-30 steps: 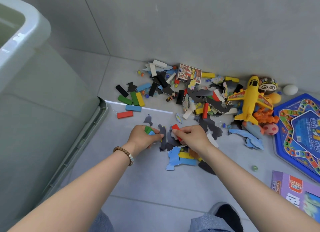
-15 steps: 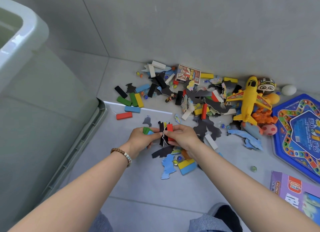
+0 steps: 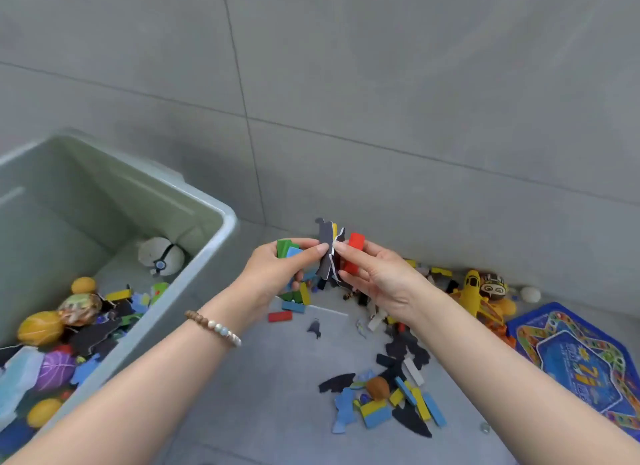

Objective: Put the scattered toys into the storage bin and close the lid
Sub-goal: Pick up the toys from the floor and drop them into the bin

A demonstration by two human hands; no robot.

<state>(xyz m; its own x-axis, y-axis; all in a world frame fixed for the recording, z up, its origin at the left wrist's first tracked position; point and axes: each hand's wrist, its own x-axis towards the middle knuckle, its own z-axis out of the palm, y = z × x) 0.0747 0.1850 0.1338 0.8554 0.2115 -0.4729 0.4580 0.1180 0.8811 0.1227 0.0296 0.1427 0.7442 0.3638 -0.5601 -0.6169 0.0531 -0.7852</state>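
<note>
My left hand (image 3: 287, 267) grips green and blue blocks (image 3: 286, 248) and pinches a bundle of dark flat puzzle pieces (image 3: 327, 248) with its thumb. My right hand (image 3: 372, 274) holds a red block (image 3: 354, 251) and pinches the same bundle from the other side. Both hands are raised above the floor, just right of the pale green storage bin (image 3: 221, 236), which stands open and holds balls, puzzle pieces and blocks. Scattered blocks and puzzle pieces (image 3: 391, 398) lie on the floor below.
A yellow toy plane (image 3: 472, 293), a round-faced doll (image 3: 491, 286) and a white ball (image 3: 530, 294) lie against the grey wall at right. A blue game board (image 3: 581, 364) lies on the floor at far right. Red and blue blocks (image 3: 280, 316) lie beneath my left hand.
Both hands have lifted off the floor with the blocks and puzzle pieces. The view has swung up and left, so the inside of the bin now shows.
</note>
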